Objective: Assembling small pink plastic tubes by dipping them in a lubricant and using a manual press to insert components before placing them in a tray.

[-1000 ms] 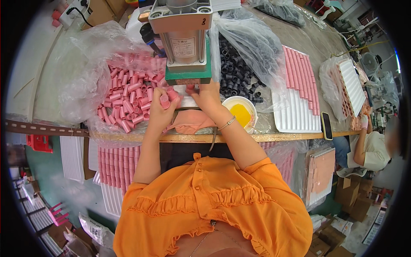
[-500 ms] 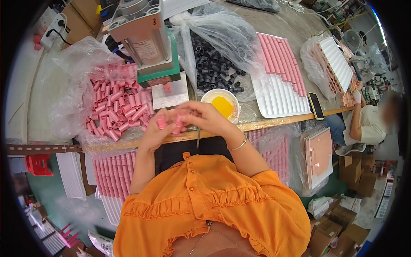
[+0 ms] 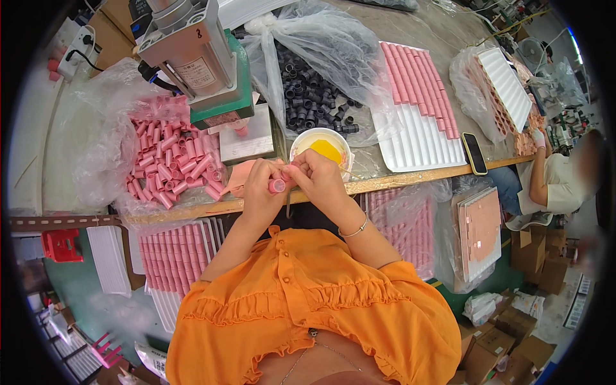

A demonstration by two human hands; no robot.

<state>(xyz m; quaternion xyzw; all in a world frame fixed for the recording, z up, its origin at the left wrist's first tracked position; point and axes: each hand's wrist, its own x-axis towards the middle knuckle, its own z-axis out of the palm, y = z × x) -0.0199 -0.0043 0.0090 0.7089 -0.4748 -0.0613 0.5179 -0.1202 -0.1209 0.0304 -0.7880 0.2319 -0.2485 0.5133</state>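
Note:
My left hand (image 3: 262,192) is closed around a short pink plastic tube (image 3: 276,186), its round open end toward me. My right hand (image 3: 323,183) pinches a small pink piece (image 3: 292,168) against the left fingers; the fingertips hide most of it. Both hands meet above the table's front edge, just in front of a white bowl (image 3: 347,158) with yellow contents. Under the left fingers lies a flat pink sheet (image 3: 239,176). Beyond it, another pink piece (image 3: 241,129) stands on the metal plate (image 3: 247,146) of a green and silver press (image 3: 205,77).
Loose pink tubes (image 3: 168,160) are heaped on plastic at left. Behind the bowl, a clear bag (image 3: 333,32) spills black fittings (image 3: 308,96). At right are a white ribbed tray (image 3: 417,144) with rows of pink tubes and a phone (image 3: 474,154). A co-worker (image 3: 558,179) sits far right.
Both hands have moved right, toward the bowl, and drawn together at the pink pieces. The view has shifted slightly, and the pink sheet beside the left hand now shows.

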